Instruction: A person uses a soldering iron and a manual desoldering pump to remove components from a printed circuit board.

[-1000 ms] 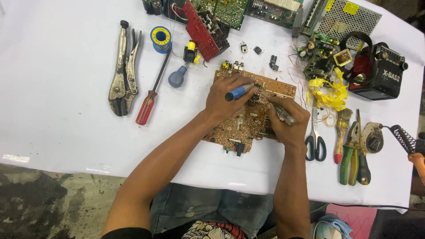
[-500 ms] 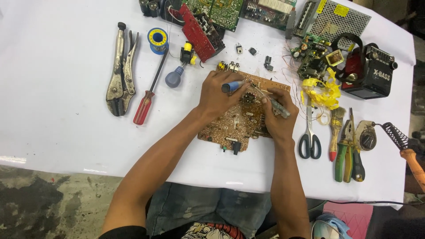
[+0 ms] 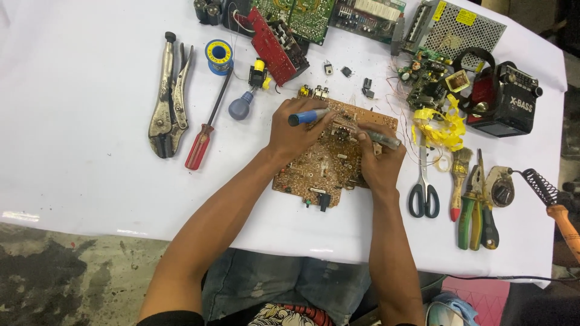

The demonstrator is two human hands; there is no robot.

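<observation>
Head view: my left hand (image 3: 296, 130) closed round a blue tool (image 3: 307, 116), right hand (image 3: 379, 160) gripping a grey tool (image 3: 382, 137). Both tips meet on the brown board (image 3: 326, 166), mid-table (image 3: 78, 181). Looks like mid-rework on one joint; next needs steady tips.

- Locking pliers (image 3: 169, 96) lying at far left of the white surface (image 3: 78, 163).
- Red-handled screwdriver (image 3: 205, 130) just beside, tip near a blue solder spool (image 3: 219, 56).
- Red circuit board (image 3: 275, 45) and green boards (image 3: 302, 15) along the top edge.
- Metal mesh power supply (image 3: 462, 30) at upper right, black radio (image 3: 507, 102) below it.
- Yellow tape tangle (image 3: 444, 124) above the scissors (image 3: 423, 181).
- Brush (image 3: 459, 178), green-handled pliers (image 3: 477, 205) and soldering iron (image 3: 559, 208) at right.
</observation>
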